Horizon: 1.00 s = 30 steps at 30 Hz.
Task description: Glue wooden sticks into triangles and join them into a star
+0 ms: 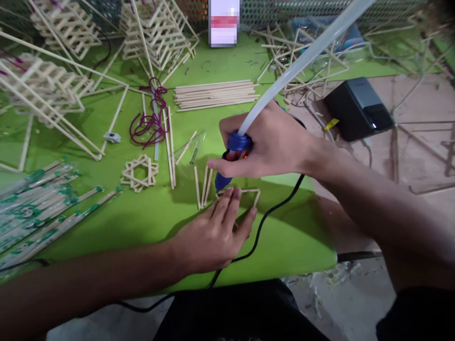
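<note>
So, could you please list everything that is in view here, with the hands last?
glue gun: one, blue, gripped in the right hand, nozzle down at the stick frame
glue stick: one, translucent white, rising from the gun's back
stick frame: one, pale wood, under the left fingers
cord: one, black, across the mat
loose sticks: one bundle, pale, mid mat
star piece: one, pale, left of centre
stick towers: several, pale, far side
wire: one tangle, magenta
wrapped chopsticks: many, green-printed, left edge
black box: one, right
mat: one, green
left hand: pressing the frame
right hand: holding the gun
</note>
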Tool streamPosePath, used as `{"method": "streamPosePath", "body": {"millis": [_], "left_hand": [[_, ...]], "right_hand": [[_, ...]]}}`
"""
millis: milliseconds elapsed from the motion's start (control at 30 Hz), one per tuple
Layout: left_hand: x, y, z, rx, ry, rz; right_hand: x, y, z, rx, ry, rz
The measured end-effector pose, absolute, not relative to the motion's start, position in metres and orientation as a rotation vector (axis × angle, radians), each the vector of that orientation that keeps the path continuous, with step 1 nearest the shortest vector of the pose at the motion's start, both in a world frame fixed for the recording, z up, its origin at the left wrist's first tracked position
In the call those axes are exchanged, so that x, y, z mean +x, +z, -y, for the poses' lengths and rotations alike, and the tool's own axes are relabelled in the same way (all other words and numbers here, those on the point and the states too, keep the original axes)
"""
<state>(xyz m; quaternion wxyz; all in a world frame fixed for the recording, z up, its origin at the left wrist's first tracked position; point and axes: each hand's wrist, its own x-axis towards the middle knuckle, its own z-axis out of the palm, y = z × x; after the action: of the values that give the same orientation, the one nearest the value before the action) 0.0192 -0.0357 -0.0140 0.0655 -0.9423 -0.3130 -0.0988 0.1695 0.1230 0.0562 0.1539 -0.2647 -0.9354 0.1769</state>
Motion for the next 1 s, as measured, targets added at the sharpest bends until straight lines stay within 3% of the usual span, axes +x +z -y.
{"method": "streamPosePath", "body": {"millis": [1000], "left_hand": [[0.018,-0.012,0.037,-2.867,-0.189,0.953]], "right_hand": [[0.168,0.063,-0.112,-0.806,0.474,2.813]]}}
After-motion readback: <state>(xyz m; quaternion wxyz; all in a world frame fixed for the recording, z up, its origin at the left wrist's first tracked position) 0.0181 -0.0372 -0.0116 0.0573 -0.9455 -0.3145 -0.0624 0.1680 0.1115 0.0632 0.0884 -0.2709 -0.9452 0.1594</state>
